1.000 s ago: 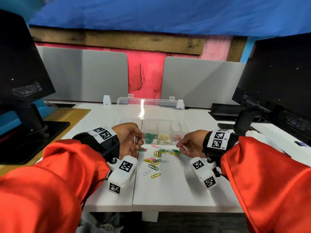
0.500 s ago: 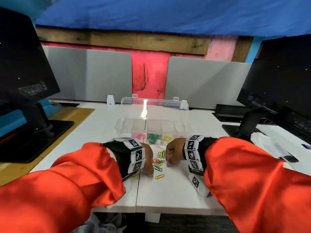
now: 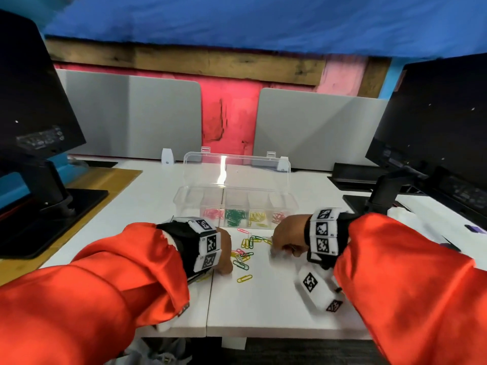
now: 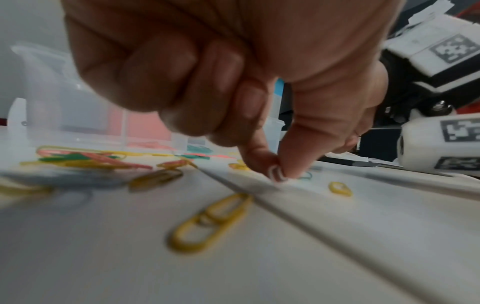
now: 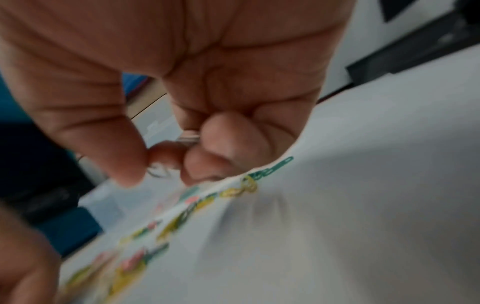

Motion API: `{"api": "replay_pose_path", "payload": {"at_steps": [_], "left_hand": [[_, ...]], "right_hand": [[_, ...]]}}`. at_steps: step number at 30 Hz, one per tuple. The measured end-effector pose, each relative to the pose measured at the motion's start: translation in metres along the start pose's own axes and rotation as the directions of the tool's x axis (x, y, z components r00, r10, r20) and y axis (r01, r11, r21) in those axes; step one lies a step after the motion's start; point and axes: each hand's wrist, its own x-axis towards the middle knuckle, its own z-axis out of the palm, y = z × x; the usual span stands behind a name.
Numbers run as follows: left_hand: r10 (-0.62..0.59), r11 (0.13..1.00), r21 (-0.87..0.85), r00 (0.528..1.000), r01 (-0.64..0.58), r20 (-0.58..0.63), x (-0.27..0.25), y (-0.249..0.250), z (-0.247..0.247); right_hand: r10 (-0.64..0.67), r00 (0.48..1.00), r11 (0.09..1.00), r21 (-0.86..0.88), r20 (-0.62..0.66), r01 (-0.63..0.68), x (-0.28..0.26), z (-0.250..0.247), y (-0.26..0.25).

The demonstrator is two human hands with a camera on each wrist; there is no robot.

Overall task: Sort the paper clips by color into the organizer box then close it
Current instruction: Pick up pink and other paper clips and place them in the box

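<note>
Gathering white clips off the counter (image 3: 263, 299) is the step in hand, judging by how things lie: both hands are down at the loose pile of paper clips (image 3: 245, 252) in the middle of the head view, just below the organizer box (image 3: 290, 206), whose lid stands open. Pink, green, yellow and a paler pink lot already sit in separate compartments.

The left hand (image 3: 224, 255) is knuckles-up, fingers curled, thumb and forefinger pinching a white clip (image 4: 277, 174) right at the counter surface, lower middle of the left wrist view. A yellow clip (image 4: 210, 223) lies loose in front of it. The right hand (image 3: 288, 239) is likewise curled down; its wrist view shows pale clips (image 5: 159, 170) held between thumb and fingers (how many, the blur hides).

Next, I judge, each hand must lift without spilling its catch and carry it up to a free compartment; the far left one looks empty. Many coloured clips remain, so closing is a long way off.
</note>
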Motion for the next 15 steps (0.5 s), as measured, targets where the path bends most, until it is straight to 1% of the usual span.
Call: {"api": "replay_pose_path", "payload": {"at_steps": [1, 2, 4, 5, 6, 7, 8, 9, 11, 13, 15], "left_hand": [[-0.012, 1.0, 0.019, 1.0, 0.012, -0.016, 0.001, -0.003, 0.0], [-0.04, 0.999, 0.032, 0.999, 0.041, -0.029, -0.001, -0.005, -0.002], [-0.06, 0.998, 0.024, 0.997, 0.061, -0.05, -0.008, -0.007, -0.008], [-0.081, 0.997, -0.017, 0.996, 0.08, -0.035, -0.009, -0.007, -0.012], [-0.105, 0.991, -0.081, 0.994, 0.103, -0.016, -0.011, -0.008, -0.016], [-0.134, 0.97, -0.206, 0.991, 0.132, 0.005, -0.01, -0.01, -0.019], [-0.161, 0.922, -0.349, 0.986, 0.168, 0.048, -0.01, -0.013, -0.02], [-0.176, 0.85, -0.49, 0.981, 0.193, 0.081, -0.009, -0.016, -0.022], [-0.171, 0.702, -0.691, 0.983, 0.173, 0.073, -0.012, -0.023, -0.025], [-0.166, 0.558, -0.817, 0.984, 0.147, 0.064, -0.014, -0.029, -0.027], [-0.16, 0.458, -0.882, 0.986, 0.114, 0.045, -0.013, -0.03, -0.03]], "right_hand": [[-0.007, 1.0, 0.987, 0.16, 0.019, 0.004, 0.003, -0.002, 0.006], [-0.001, 1.0, 0.966, 0.26, 0.011, -0.002, 0.003, -0.006, 0.012], [0.021, 0.999, 0.902, 0.432, -0.049, 0.002, 0.001, -0.013, 0.02], [0.022, 0.997, 0.855, 0.518, -0.079, 0.022, 0.002, -0.015, 0.024], [0.018, 0.996, 0.829, 0.558, -0.087, 0.034, 0.004, -0.018, 0.027], [0.022, 0.995, 0.815, 0.578, -0.099, 0.039, 0.0, -0.018, 0.025], [0.039, 0.996, 0.821, 0.571, -0.084, 0.016, 0.001, -0.019, 0.025], [0.059, 0.995, 0.826, 0.564, -0.084, -0.002, 0.001, -0.019, 0.024], [0.069, 0.994, 0.849, 0.528, -0.079, -0.017, 0.003, -0.016, 0.022], [0.102, 0.992, 0.869, 0.492, -0.076, -0.052, 0.003, -0.016, 0.015], [0.105, 0.989, 0.907, 0.417, -0.103, -0.053, 0.004, -0.016, 0.007]]}}
